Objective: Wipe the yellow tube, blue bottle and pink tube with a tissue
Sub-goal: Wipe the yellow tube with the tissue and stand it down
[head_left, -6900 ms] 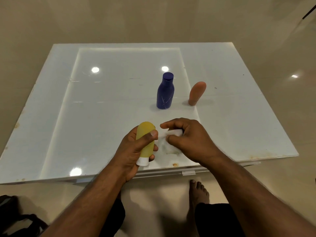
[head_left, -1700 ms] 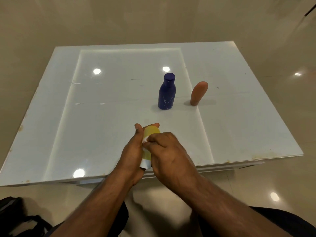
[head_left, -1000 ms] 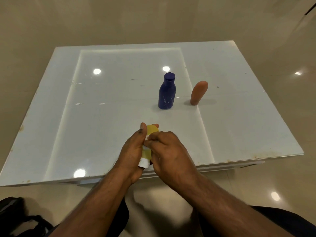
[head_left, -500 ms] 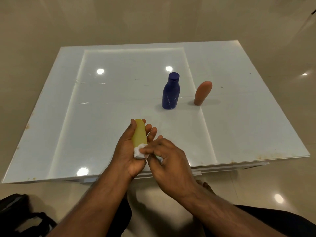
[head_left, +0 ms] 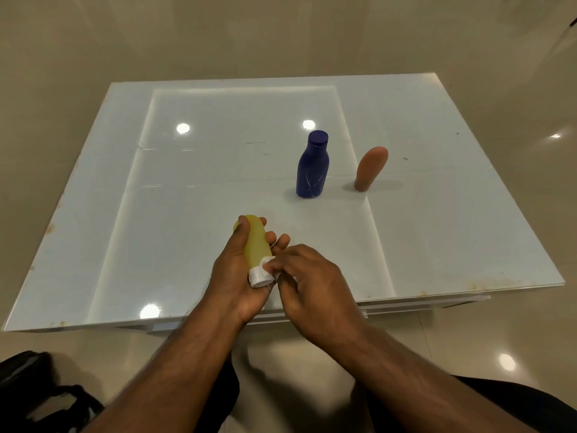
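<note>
Left hand (head_left: 240, 270) grips yellow tube (head_left: 254, 245), cap end toward the person, holding it steady above the near edge of the worktop (head_left: 187, 198) so the other side is free to rub. Right hand (head_left: 309, 285) pinches a wadded tissue (head_left: 268, 263) against the tube just above its white cap (head_left: 259, 278). Blue bottle (head_left: 312, 167) and pink tube (head_left: 370, 168) stand upright further back, apart, probably waiting their turn.

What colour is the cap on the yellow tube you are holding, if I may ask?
White; the cap shows clearly in the head view.
</note>
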Motion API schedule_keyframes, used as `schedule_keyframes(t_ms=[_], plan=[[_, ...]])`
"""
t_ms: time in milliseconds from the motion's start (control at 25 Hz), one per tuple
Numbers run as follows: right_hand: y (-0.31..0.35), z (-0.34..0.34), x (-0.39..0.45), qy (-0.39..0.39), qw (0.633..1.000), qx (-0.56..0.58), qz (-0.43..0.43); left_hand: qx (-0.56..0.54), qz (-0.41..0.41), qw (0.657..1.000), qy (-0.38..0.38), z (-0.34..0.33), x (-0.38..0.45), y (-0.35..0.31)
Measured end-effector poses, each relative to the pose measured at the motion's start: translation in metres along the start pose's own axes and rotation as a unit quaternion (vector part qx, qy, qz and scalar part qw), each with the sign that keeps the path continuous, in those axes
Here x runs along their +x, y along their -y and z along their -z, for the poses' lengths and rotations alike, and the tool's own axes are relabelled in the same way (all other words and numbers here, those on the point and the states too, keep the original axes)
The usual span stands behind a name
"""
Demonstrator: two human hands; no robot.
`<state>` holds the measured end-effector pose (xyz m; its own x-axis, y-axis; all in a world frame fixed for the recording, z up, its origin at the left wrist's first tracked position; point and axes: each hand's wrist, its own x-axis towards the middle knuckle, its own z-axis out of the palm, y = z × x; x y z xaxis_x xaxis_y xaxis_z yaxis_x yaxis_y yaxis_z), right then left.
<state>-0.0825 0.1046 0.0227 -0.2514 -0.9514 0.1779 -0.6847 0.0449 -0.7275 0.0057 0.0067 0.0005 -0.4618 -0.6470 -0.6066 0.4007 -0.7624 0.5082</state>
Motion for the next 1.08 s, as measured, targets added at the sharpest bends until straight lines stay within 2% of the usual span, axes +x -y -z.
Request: schedule_keyframes(t_ms=[80, 240, 400, 520, 600, 760, 960, 1080], plan=[[0.005, 0.001, -0.001, 0.001, 1.000, 0.019, -0.018, 0.002, -0.002, 1.000, 0.002, 0.000, -0.001, 0.000], [0.005, -0.004, -0.004, 0.021, 0.999, 0.016, 0.031, 0.052, -0.019, 0.997, -0.054, 0.000, -0.002, 0.000], [0.002, -0.005, -0.004, 0.018, 0.999, 0.017, 0.028, 0.187, -0.159, 0.963, -0.110, -0.002, -0.002, 0.006], [-0.005, -0.004, 0.002, -0.005, 0.998, 0.061, -0.013, 0.060, -0.115, 0.988, -0.084, -0.004, -0.004, 0.002], [-0.006, -0.002, 0.007, -0.021, 0.993, 0.102, -0.060, 0.020, -0.080, 0.994, -0.066, -0.005, -0.004, 0.000], [0.003, -0.002, 0.001, -0.019, 0.997, 0.073, -0.008, 0.115, -0.134, 0.980, -0.087, 0.000, -0.003, 0.002], [0.000, -0.007, -0.002, -0.003, 1.000, 0.025, 0.012, 0.189, -0.093, 0.976, -0.053, -0.002, -0.007, 0.004], [-0.004, -0.005, 0.001, -0.025, 0.997, 0.072, -0.020, 0.109, -0.034, 0.993, -0.013, -0.003, -0.008, 0.002]])
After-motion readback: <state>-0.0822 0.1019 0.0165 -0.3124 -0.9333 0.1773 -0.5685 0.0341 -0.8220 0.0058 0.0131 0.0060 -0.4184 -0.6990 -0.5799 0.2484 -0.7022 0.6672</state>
